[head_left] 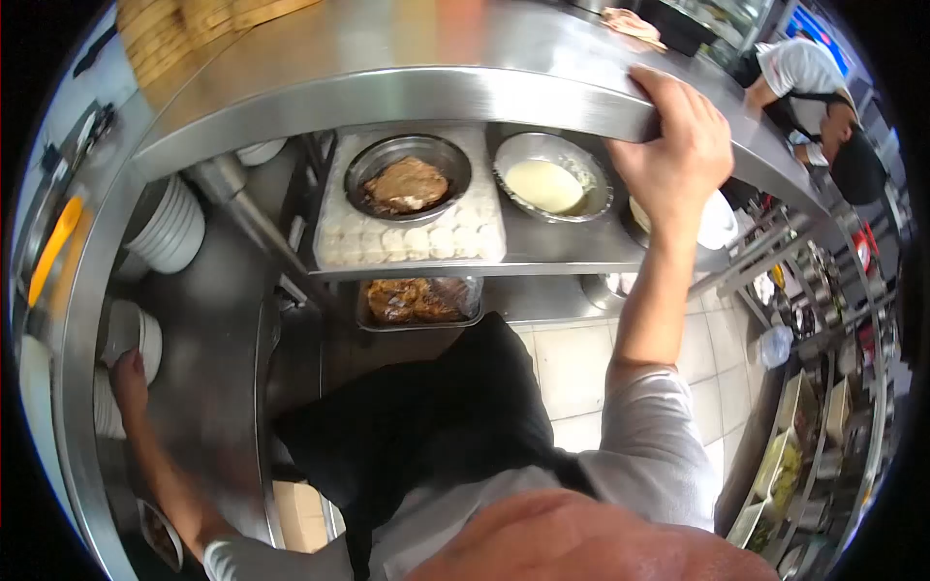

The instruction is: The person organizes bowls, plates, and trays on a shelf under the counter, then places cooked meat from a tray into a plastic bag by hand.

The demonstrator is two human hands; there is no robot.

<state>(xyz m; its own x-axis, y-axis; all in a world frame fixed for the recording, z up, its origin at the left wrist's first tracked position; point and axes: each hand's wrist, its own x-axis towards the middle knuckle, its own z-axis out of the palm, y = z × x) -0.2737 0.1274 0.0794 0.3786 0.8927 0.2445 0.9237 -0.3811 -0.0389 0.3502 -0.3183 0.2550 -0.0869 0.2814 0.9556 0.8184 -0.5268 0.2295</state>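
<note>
My left hand [130, 382] reaches down at the far left and grips the rim of a stack of white bowls [149, 341] on a lower steel surface; its fingers are partly hidden. With my right hand [678, 140] I hold the front edge of the steel shelf [407, 102], fingers on top and thumb against the front. Below that shelf, a metal bowl with a brown lump of food [407, 184] stands on a tray of eggs [417, 242]. A bowl of pale creamy liquid [544, 184] sits to its right.
More stacked white bowls [174, 232] stand at the left. A tray of wrapped brown food [412, 300] lies lower down. An orange utensil [55, 250] lies left; wooden boards [194, 29] rest on top. Another person [809, 87] bends at the far right, near food containers [780, 465].
</note>
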